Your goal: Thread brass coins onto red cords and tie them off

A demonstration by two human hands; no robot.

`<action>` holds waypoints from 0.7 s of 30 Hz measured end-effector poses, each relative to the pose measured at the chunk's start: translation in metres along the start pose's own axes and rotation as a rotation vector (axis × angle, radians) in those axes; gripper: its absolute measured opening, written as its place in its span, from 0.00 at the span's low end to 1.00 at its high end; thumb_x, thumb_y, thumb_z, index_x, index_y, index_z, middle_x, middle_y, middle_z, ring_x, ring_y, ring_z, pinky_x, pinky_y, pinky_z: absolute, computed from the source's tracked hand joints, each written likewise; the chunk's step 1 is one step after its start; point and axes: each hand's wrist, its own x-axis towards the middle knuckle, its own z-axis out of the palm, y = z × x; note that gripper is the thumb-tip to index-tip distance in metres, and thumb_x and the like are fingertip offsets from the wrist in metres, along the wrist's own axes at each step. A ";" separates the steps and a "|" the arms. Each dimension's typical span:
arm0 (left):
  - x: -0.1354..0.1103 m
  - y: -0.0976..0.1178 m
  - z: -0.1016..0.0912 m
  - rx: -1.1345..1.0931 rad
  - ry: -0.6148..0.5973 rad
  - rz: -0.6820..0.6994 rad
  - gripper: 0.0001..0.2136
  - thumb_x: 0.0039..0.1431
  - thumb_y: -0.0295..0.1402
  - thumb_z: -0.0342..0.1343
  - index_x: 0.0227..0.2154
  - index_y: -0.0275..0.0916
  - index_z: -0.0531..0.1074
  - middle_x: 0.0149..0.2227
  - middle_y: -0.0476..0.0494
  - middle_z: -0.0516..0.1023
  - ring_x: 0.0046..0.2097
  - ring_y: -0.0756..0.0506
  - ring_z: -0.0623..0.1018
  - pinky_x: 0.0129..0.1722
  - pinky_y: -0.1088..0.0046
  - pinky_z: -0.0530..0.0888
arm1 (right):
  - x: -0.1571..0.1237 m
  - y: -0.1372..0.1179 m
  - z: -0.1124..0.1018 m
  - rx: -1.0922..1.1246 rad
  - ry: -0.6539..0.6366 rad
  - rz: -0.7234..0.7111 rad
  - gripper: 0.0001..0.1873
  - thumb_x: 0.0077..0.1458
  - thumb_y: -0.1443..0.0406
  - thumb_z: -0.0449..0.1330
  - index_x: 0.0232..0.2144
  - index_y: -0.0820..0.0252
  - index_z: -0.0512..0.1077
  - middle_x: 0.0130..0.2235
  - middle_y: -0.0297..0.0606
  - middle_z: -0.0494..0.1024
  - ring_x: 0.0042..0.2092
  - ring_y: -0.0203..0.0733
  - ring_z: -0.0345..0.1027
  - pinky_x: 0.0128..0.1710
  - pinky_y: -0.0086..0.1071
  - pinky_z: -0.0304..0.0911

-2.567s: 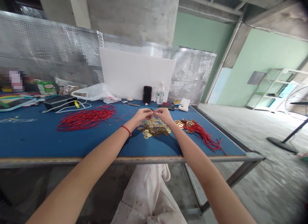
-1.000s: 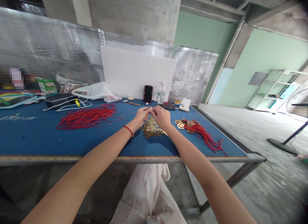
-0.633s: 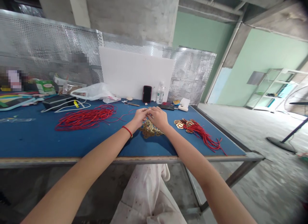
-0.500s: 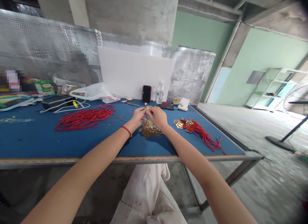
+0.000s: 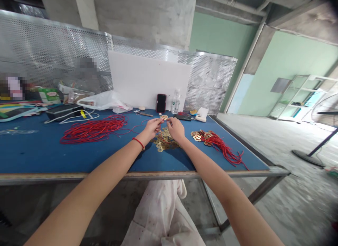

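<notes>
Over the middle of the table, my left hand [image 5: 153,129] is closed in a pinch on a small cluster of brass coins [image 5: 164,117] tied with red cord. My right hand [image 5: 176,129] sits just to its right, thumb and forefinger together on what looks like a thin end of the red cord; the exact grip is small. Below both hands lies a loose pile of brass coins [image 5: 165,143] with round outlines and holes. A thin red strand runs left along the table towards a large bundle of red cord [image 5: 92,129].
Finished-looking coin clusters with red tassels [image 5: 219,143] lie at the right. Behind my hands stand a phone [image 5: 161,103] and a water bottle [image 5: 175,103]. A white plastic bag [image 5: 102,100] and a black box [image 5: 63,113] with a white cable occupy the left back.
My right hand has drawn slightly right, away from my left. The coin cluster at my left fingertips now shows more fully, and a gap has opened between the hands.
</notes>
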 end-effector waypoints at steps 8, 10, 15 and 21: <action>0.002 -0.001 -0.001 -0.038 0.006 -0.026 0.11 0.42 0.30 0.67 0.20 0.32 0.69 0.16 0.54 0.65 0.15 0.60 0.56 0.15 0.81 0.50 | 0.000 0.003 0.003 0.003 0.056 -0.032 0.10 0.59 0.64 0.51 0.39 0.60 0.70 0.38 0.41 0.70 0.42 0.42 0.61 0.42 0.33 0.56; 0.002 -0.001 -0.001 -0.045 0.007 -0.033 0.10 0.42 0.30 0.66 0.20 0.32 0.69 0.16 0.54 0.64 0.15 0.60 0.56 0.15 0.82 0.50 | 0.000 0.003 0.004 0.013 0.052 -0.041 0.10 0.59 0.64 0.51 0.39 0.60 0.70 0.38 0.41 0.69 0.42 0.42 0.61 0.42 0.34 0.56; 0.003 0.000 -0.001 -0.063 0.018 -0.039 0.09 0.43 0.28 0.65 0.21 0.32 0.70 0.17 0.53 0.66 0.14 0.60 0.56 0.14 0.82 0.50 | 0.000 0.004 0.005 0.039 0.042 -0.068 0.10 0.59 0.65 0.50 0.39 0.60 0.70 0.37 0.40 0.69 0.41 0.42 0.62 0.42 0.34 0.57; 0.006 -0.003 -0.004 -0.051 0.038 -0.020 0.08 0.44 0.28 0.64 0.21 0.33 0.70 0.16 0.54 0.64 0.15 0.59 0.56 0.14 0.83 0.52 | 0.001 0.004 0.003 0.084 0.082 -0.173 0.15 0.56 0.70 0.47 0.42 0.59 0.69 0.37 0.39 0.69 0.40 0.43 0.61 0.41 0.33 0.58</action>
